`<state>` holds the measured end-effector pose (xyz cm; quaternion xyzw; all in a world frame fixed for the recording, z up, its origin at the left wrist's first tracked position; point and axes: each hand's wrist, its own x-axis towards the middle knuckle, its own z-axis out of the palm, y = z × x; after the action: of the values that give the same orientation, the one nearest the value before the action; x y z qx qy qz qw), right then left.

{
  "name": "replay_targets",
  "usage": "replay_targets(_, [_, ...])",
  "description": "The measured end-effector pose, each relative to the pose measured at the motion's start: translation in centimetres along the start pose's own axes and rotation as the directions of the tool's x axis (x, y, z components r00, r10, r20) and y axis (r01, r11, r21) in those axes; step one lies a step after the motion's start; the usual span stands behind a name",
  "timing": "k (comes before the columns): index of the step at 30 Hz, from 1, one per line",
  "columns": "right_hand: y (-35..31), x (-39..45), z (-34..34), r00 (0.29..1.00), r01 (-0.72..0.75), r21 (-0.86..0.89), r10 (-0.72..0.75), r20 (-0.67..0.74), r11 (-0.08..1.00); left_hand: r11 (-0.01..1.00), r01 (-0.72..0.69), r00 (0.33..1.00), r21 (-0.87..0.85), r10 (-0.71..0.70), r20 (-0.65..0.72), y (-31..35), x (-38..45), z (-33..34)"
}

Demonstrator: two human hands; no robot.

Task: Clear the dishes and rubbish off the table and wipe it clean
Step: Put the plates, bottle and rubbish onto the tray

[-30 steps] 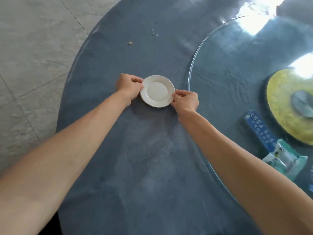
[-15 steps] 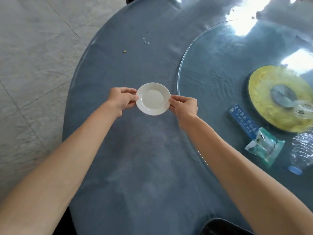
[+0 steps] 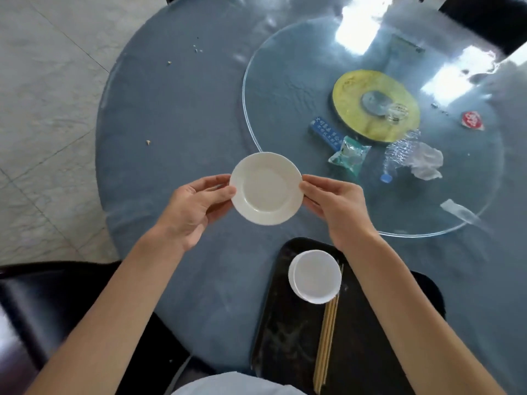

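Head view: the small white plate [image 3: 266,188] is pinched at its rim by the left hand [image 3: 194,208] and right hand [image 3: 336,202] above the tabletop [image 3: 176,115], while the tray [image 3: 288,337] already carries a bowl [image 3: 315,276] and chopsticks [image 3: 328,337]; wrappers [image 3: 349,155], a crushed bottle [image 3: 399,155] and crumbs [image 3: 148,142] remain uncleared, and wiping is judged not yet begun.

Bright, even daylight. White window glare on the glass turntable [image 3: 370,47] far beyond the grip; wide-angle bending at the edges, motion blur lower left.
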<state>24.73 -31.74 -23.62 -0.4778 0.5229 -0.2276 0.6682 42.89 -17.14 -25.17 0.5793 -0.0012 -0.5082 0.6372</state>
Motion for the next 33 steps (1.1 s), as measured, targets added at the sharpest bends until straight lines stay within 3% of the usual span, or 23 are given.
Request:
replay_targets(4, [3.6,-8.3,-5.6,1.000,0.005,0.061,-0.006,0.011,0.998,0.999,0.022,1.000,0.047,-0.023,0.011,-5.4,-7.2,0.7])
replay_targets(9, [10.9,-16.2,-11.3,0.994,-0.084,0.046,0.087,-0.069,0.995,0.986,0.092,0.996,0.138,-0.090,-0.020,-14.3,-13.7,0.2])
replay_targets(17, [23.7,-17.6,-15.1,0.937,-0.305,-0.149,0.269,-0.223,0.940,0.923,0.246,0.943,0.295,-0.159,-0.291,-26.9,-15.3,0.2])
replay_targets(27, [27.5,-13.7,-13.9,0.943,-0.291,-0.358,0.202,-0.266,0.887,0.858,0.269,0.870,0.438,-0.021,-0.492,-31.4,-12.0,-1.9])
replay_targets(33, [28.5,-13.0,-13.5,0.951,-0.273,-0.479,0.159,-0.265,0.834,0.829,0.244,0.877,0.503,0.033,-0.480,-31.3,-11.7,-1.2])
